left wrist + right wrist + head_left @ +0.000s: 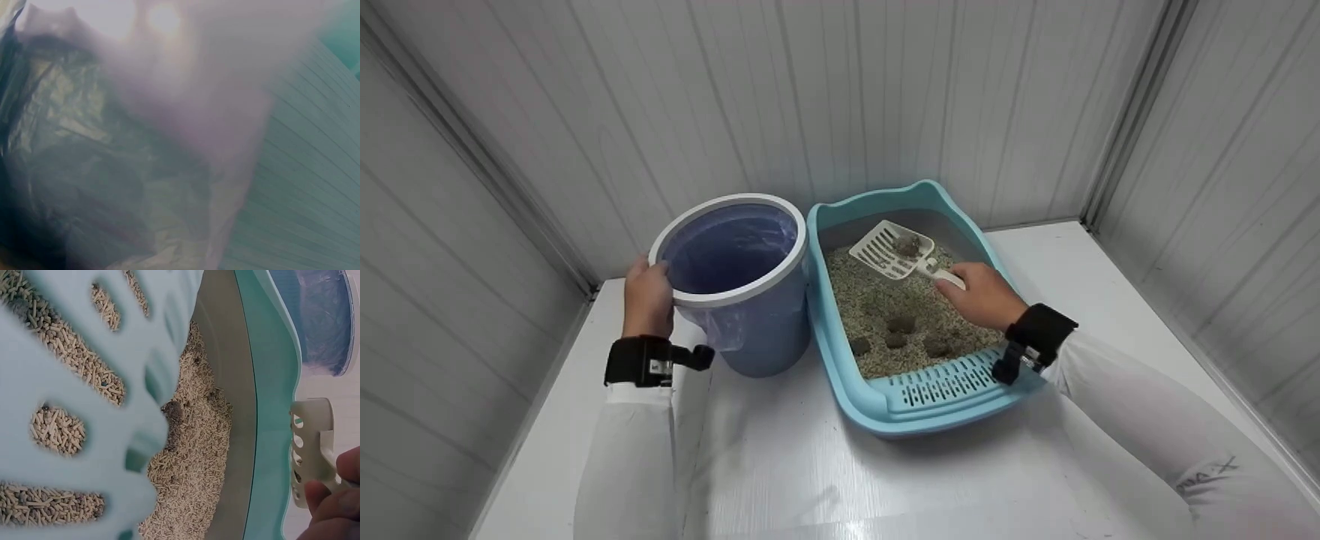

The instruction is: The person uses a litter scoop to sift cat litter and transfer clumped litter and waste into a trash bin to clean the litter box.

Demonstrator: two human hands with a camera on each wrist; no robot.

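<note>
A person's right hand (984, 295) holds a white slotted scoop (894, 250) by its handle, a dark clump resting in it above the pellet litter in a light-blue litter box (885, 409). The left hand (649, 298) has its grip on the rim of a lined bin (735, 281) beside it on the white table (780, 472).

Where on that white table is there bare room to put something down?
The table is bare in front of the bin and litter box, between the sleeves, and to the right of the box up to the wall. Bin and box touch, so no gap there. The left hand grips the bin's rim; the right hand holds the scoop over the litter.
</note>
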